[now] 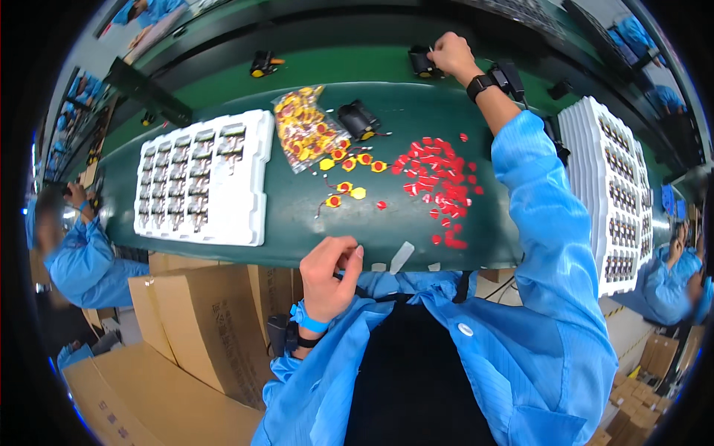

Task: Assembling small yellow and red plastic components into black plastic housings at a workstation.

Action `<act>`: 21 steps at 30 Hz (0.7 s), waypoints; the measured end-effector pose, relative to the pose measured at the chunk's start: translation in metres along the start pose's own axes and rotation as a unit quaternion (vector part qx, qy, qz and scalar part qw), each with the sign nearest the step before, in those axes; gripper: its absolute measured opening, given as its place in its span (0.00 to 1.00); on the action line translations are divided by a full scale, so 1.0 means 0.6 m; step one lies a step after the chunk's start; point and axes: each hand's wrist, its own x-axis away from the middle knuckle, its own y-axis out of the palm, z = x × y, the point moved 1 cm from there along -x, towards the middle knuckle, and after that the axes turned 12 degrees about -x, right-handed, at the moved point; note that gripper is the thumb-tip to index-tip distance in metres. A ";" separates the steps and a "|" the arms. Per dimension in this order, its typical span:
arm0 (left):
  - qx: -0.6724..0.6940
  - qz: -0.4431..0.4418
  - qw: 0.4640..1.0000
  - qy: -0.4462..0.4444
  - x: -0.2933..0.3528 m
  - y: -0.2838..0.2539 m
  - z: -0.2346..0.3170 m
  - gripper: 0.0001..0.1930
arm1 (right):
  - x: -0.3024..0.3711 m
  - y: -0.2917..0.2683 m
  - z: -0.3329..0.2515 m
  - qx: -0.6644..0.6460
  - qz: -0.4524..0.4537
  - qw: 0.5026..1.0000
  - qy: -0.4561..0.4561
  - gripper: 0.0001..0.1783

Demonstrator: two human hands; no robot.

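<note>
My right hand (pixel 452 55) reaches to the far green strip, its fingers closed at the right side of a black plastic housing (pixel 423 62). A small pale bit shows at the fingertips. My left hand (pixel 331 276) rests at the table's near edge, fingers curled in, with nothing seen in them. Ahead of it lie several yellow-and-red round parts with thin wires (pixel 344 186), beside a clear bag full of the same kind (pixel 306 132). Another black housing (pixel 358 119) with a wire lies right of the bag. Red round stickers (pixel 439 175) are scattered to the right.
A white tray (pixel 245 201) of small metal-like parts lies at left; a stack of similar trays (pixel 584 156) stands at right. Another black housing with a yellow disc (pixel 264 65) sits on the far strip. Cardboard boxes (pixel 216 327) stand below left. Co-workers in blue sit on both sides.
</note>
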 end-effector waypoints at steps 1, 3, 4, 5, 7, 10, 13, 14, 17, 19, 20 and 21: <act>0.000 -0.002 1.000 -0.009 0.004 -0.004 -0.002 0.02 | -0.014 0.017 0.016 0.000 -0.001 1.000 0.023 0.14; -0.020 -0.013 1.000 -0.004 0.015 -0.021 -0.020 0.02 | -0.008 0.034 0.000 -0.066 -0.066 0.995 0.045 0.16; -0.032 -0.035 0.999 0.013 0.018 -0.026 -0.028 0.03 | 0.017 0.023 -0.034 -0.097 -0.095 0.989 0.065 0.17; -0.040 -0.038 0.998 0.016 0.015 -0.027 -0.032 0.02 | 0.030 0.006 -0.050 -0.107 -0.090 0.988 0.066 0.16; -0.059 -0.035 0.998 0.012 -0.006 -0.025 -0.043 0.02 | 0.049 -0.028 -0.041 -0.035 -0.022 0.998 -0.041 0.15; -0.158 -0.032 0.987 0.010 -0.048 -0.025 -0.054 0.04 | 0.147 -0.089 -0.096 -0.027 0.015 0.977 -0.210 0.13; -0.305 -0.041 0.951 0.033 -0.102 -0.010 -0.075 0.09 | 0.287 -0.143 -0.156 -0.132 -0.009 0.958 -0.256 0.10; -0.345 -0.088 0.934 0.042 -0.114 0.004 -0.091 0.11 | 0.335 -0.161 -0.168 -0.167 -0.039 0.955 -0.241 0.09; -0.375 -0.151 0.912 0.066 -0.124 0.008 -0.099 0.12 | 0.445 -0.194 -0.166 -0.197 -0.055 0.943 -0.263 0.05; -0.369 -0.167 0.911 0.078 -0.124 -0.009 -0.102 0.11 | 0.508 -0.198 -0.152 -0.246 -0.053 0.940 -0.229 0.03; -0.368 -0.161 0.913 0.068 -0.123 -0.020 -0.102 0.10 | 0.536 -0.194 -0.135 -0.279 -0.061 0.941 -0.184 0.03; -0.365 -0.157 0.916 0.061 -0.124 -0.023 -0.097 0.09 | 0.557 -0.191 -0.127 -0.279 -0.056 0.941 -0.180 0.03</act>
